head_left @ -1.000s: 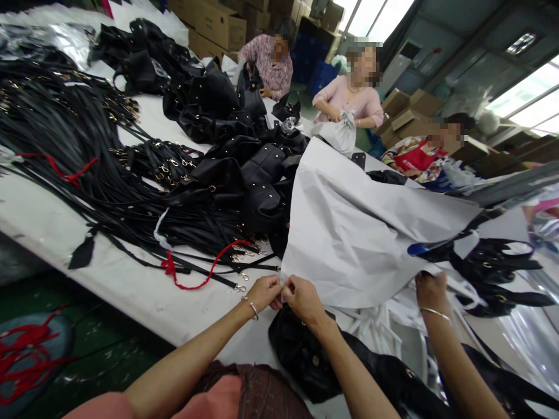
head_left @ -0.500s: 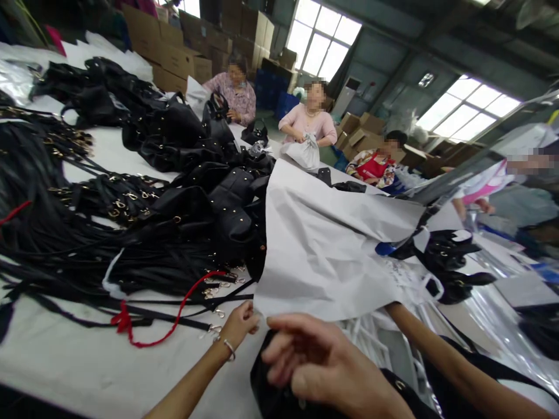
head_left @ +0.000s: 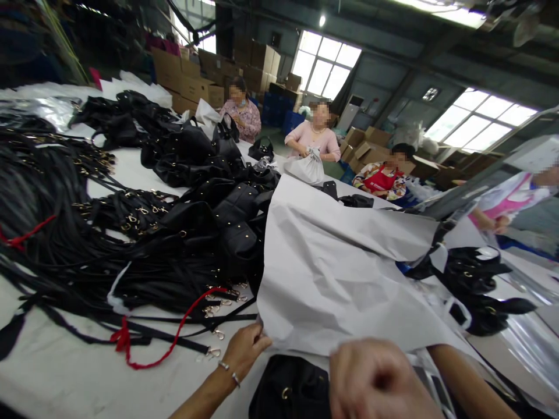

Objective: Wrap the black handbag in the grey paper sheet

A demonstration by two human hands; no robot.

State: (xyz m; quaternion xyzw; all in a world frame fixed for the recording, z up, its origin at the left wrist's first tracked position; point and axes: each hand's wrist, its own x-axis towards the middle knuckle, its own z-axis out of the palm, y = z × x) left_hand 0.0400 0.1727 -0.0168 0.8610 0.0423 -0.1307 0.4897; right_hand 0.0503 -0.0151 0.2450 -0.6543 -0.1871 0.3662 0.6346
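Note:
My left hand [head_left: 247, 352], with a bracelet at the wrist, pinches the lower left corner of a large white cloth bag [head_left: 332, 279]. The bag lies spread and creased on the table. My right forearm [head_left: 471, 378] passes under its lower right edge, so my right hand is hidden. Below that edge sits a black handbag [head_left: 286, 390] with a gold ring, partly covered. Another person's hand [head_left: 375, 378], large, curled and blurred, is close to the camera in front of the black handbag. What that hand holds, if anything, cannot be made out.
Black straps [head_left: 144, 291] with gold clasps lie heaped at left, with a red cord [head_left: 179, 326] across them. Black handbags [head_left: 238, 235] are piled beyond. More black bags [head_left: 476, 279] stand at right. Several co-workers sit or stand around, one holding a tied white bag [head_left: 305, 169].
The view has tilted upward, so things sit lower in the picture. The other person's hand has moved right and curled up, uncovering more of the black handbag. My left hand stays at the corner.

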